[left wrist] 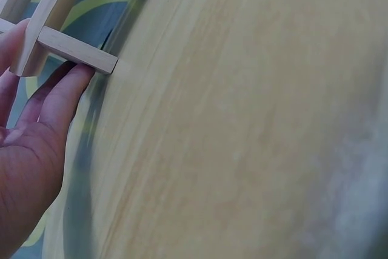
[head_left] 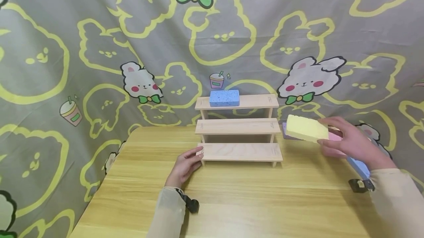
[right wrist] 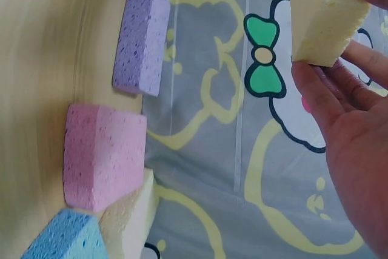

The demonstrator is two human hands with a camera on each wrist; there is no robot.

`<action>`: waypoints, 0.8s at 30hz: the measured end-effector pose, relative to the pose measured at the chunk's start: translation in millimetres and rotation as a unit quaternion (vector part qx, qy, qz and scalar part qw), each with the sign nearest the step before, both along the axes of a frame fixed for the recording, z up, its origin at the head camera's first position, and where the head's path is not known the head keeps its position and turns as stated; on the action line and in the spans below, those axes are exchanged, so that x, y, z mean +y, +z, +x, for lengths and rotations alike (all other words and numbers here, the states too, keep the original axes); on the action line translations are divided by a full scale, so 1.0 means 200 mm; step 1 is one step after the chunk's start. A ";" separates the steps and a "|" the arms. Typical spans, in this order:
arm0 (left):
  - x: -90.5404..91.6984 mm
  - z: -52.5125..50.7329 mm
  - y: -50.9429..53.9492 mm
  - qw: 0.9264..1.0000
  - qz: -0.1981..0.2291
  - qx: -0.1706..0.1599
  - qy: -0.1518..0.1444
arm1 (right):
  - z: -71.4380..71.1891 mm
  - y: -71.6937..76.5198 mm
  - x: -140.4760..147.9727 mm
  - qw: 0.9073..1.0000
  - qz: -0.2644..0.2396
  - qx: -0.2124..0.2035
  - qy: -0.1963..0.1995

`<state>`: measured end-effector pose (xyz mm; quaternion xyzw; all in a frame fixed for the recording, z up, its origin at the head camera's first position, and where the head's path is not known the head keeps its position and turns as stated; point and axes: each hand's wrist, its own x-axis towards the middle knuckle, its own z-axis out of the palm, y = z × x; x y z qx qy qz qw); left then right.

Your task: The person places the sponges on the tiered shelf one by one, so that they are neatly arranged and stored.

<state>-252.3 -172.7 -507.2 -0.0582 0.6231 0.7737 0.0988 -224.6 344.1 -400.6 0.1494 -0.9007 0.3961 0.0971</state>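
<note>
A three-tier wooden shelf [head_left: 238, 125] stands at the back of the table. My left hand [head_left: 184, 165] grips the left end of its lowest tier; in the left wrist view the thumb lies on the board and fingers touch the leg [left wrist: 79, 50]. On the top tier lies a blue sponge [head_left: 224, 98]. Right of the shelf, my right hand [head_left: 351, 140] holds a pale yellow sponge [head_left: 306, 128] by one end, raised above the table. Below it in the right wrist view are a purple sponge [right wrist: 140, 37], a pink sponge [right wrist: 104, 156] and another blue sponge [right wrist: 68, 238].
A cream-coloured sponge [right wrist: 130, 219] sits beside the pink one. The wooden table [head_left: 238, 197] reaches back to a grey patterned curtain [head_left: 159, 39] close behind the shelf. Dark wrist cameras [head_left: 191, 205] are strapped on both wrists.
</note>
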 end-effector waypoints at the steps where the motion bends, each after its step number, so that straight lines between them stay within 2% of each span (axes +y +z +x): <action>1: 0.00 0.00 0.00 1.000 0.001 0.000 0.000 | 0.00 0.01 -0.01 1.000 -0.003 0.000 0.001; 10: 0.00 0.00 0.01 1.000 0.008 0.000 -0.004 | -0.02 0.08 -0.09 1.000 -0.002 -0.011 -0.017; 17: 0.00 0.00 0.00 1.000 0.013 -0.001 -0.001 | -0.07 0.11 -0.18 1.000 -0.018 0.014 0.015; 24: 0.00 0.00 -0.01 1.000 0.011 -0.001 0.001 | -0.14 0.14 -0.26 0.999 -0.036 0.023 0.026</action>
